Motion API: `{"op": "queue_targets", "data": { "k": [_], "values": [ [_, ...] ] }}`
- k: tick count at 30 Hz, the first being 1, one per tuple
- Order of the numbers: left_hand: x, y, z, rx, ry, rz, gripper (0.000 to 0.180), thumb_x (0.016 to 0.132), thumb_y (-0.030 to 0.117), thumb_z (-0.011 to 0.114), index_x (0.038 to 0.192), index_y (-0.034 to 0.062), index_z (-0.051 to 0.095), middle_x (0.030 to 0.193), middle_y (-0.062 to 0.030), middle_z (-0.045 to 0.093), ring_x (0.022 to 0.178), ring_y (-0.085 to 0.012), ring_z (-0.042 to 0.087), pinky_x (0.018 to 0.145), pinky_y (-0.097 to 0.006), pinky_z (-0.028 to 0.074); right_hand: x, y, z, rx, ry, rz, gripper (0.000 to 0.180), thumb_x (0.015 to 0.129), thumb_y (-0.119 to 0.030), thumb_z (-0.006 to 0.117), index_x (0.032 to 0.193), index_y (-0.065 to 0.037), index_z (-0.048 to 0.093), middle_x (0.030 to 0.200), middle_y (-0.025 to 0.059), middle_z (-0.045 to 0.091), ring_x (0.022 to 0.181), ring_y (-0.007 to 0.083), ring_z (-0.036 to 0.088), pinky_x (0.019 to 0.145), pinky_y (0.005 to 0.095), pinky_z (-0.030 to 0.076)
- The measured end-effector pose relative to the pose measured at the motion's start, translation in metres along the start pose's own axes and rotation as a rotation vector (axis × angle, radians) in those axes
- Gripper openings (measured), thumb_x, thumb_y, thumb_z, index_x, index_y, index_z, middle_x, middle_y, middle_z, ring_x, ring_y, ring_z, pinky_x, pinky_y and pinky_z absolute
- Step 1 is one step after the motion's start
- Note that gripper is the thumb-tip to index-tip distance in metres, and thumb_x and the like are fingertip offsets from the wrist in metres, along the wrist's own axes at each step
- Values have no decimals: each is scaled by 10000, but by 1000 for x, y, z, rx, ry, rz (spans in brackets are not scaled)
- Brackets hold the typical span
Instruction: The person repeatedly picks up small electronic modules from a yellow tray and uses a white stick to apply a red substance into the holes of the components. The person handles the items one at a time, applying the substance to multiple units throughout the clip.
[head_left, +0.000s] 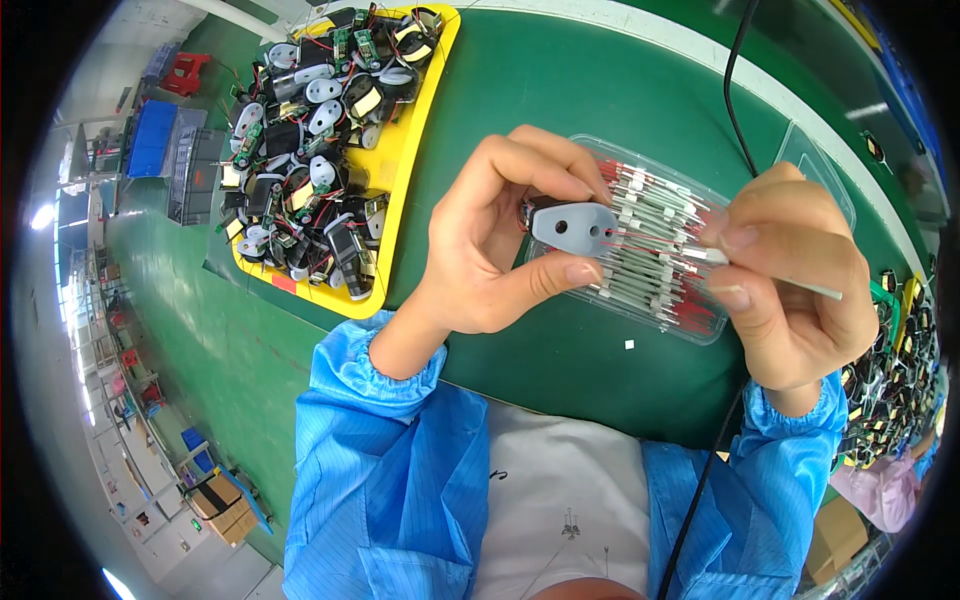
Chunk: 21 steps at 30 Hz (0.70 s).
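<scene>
So we pinch the grey oval plastic plate in our left hand, holes facing up, while our right hand grips a thin white sleeved wire aimed at it.

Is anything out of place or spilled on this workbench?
Only one small thing: a tiny white scrap lies loose on the green table, just outside the clear tray of grey wired parts. The yellow tray is heaped untidily, but nothing spills over.
</scene>
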<state>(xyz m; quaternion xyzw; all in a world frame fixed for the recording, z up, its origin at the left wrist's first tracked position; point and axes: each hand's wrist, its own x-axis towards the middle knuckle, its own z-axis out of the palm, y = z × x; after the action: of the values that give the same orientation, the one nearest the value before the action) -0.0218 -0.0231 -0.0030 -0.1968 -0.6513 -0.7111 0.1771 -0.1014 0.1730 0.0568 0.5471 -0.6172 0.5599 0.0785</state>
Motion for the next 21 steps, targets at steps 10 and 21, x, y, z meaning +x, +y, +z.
{"op": "queue_targets", "data": {
  "k": [10,21],
  "values": [
    [0,1,0,23,-14,-2,454,721,171,755,1022,20,451,1003,-179,522,904,-221,538,784,-322,451,5,-3,-3,-77,-52,-54,228,770,-92,688,910,26,552,820,176,582,633,206,525,525,306,381],
    [-2,-1,-1,-33,13,-25,458,720,188,757,1022,23,455,998,-168,520,918,-228,532,803,-335,449,6,-11,1,-74,-96,-47,224,759,-115,704,898,-10,563,847,157,588,649,215,557,536,309,412]
  ]
}}
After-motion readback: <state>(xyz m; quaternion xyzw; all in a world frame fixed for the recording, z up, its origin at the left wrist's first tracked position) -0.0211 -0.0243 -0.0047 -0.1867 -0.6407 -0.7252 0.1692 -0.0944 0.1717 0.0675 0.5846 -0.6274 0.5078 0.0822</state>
